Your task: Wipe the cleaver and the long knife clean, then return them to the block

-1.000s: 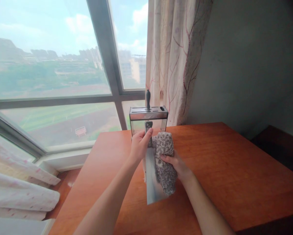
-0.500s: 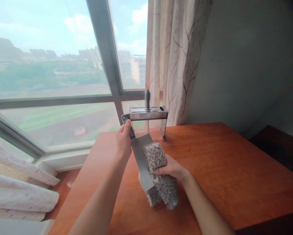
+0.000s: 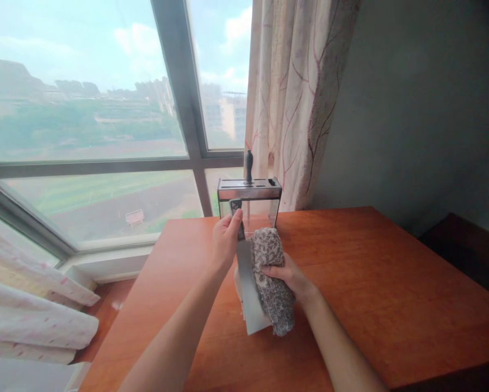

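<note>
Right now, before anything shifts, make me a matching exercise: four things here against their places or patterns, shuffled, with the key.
Things
1. cleaver
2. shaggy grey cloth
3. knife block
4. curtain beside the dark wall

Places or patterns
A. standing near the far edge of the wooden table
B. held in the right grip
C. patterned with reddish branches
D. held by its handle in the left grip

Pairs: 1-D, 2-B, 3-A, 4-C

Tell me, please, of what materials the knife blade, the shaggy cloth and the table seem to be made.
Knife blade: probably steel, satin finish; it is smooth, grey and softly reflective.
Shaggy cloth: a pile textile, matt and fluffy; the fibre itself I cannot tell.
Table: wood or wood-look veneer, semi-gloss; faint grain and a pale sheen show.
</note>
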A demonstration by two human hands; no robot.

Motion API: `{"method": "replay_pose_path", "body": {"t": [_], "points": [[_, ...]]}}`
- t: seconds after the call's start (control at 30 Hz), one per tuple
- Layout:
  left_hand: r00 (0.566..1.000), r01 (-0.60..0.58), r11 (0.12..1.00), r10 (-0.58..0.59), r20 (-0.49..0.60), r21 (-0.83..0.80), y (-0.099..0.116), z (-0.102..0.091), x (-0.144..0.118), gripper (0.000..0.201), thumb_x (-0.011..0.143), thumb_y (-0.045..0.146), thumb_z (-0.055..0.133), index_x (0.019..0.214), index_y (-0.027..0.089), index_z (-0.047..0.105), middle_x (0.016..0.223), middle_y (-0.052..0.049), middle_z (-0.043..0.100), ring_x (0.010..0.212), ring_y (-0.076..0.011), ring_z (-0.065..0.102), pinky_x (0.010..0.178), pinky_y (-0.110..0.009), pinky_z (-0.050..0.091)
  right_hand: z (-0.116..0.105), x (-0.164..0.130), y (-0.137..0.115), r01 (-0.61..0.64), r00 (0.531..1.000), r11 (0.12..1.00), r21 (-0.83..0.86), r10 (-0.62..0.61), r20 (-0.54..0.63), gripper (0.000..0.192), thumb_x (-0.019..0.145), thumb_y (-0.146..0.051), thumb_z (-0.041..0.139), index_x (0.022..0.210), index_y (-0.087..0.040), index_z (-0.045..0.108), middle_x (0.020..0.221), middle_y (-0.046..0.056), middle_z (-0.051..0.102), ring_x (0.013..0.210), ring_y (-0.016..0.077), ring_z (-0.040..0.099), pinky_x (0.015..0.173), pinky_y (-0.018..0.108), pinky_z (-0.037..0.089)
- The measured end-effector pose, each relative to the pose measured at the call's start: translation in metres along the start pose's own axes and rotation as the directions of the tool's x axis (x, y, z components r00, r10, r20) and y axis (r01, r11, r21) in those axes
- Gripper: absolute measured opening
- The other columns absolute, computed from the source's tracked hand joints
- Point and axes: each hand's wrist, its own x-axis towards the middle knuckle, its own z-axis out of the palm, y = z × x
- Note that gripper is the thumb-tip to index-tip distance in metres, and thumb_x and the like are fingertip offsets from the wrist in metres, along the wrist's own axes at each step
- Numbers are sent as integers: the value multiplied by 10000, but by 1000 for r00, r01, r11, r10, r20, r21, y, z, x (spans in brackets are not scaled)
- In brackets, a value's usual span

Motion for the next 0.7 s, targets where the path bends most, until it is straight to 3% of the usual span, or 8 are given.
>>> {"method": "replay_pose_path", "body": {"t": [0.17, 0.33, 0.5, 0.6, 0.7], "points": [[981, -22, 990, -6, -195, -139, 7, -21, 16, 417, 773, 536, 593, 591, 164, 542, 519, 32, 483, 461, -93, 415, 447, -216, 307, -1, -1, 3, -55, 989, 996, -67, 63, 134, 410, 605, -252, 803, 971, -133, 661, 876, 49, 686, 757, 179, 624, 715, 301, 484], [893, -129, 979, 46, -448, -156, 15, -41, 29, 433, 762, 525, 608, 542, 161, 528, 456, 54, 404, 407, -72, 349, 415, -217, 264, -5, -5, -3, -73, 976, 991, -115, 94, 195, 384, 597, -236, 806, 941, -129, 673, 869, 40, 689, 777, 173, 621, 729, 286, 476], [848, -194, 963, 69, -525, -188, 11, -45, 34, 436, 780, 528, 586, 552, 161, 529, 491, 38, 461, 433, -80, 394, 434, -219, 296, -7, -4, 0, -36, 997, 999, -29, 38, 69, 353, 607, -235, 796, 918, -144, 658, 807, 25, 677, 694, 153, 613, 641, 260, 481], [853, -192, 962, 65, -517, -196, 9, -41, 33, 437, 786, 530, 582, 559, 161, 528, 494, 40, 450, 450, -82, 398, 449, -216, 309, -9, -4, 4, -4, 997, 999, 39, 7, -74, 346, 613, -248, 783, 914, -156, 638, 768, 19, 664, 641, 158, 605, 594, 272, 488], [871, -167, 968, 57, -488, -185, 10, -38, 30, 432, 788, 530, 580, 568, 162, 529, 501, 42, 442, 459, -82, 393, 453, -214, 313, -12, -5, 3, 7, 994, 999, 50, -2, -108, 347, 605, -251, 783, 903, -158, 630, 749, 16, 655, 621, 155, 597, 576, 269, 485]]}}
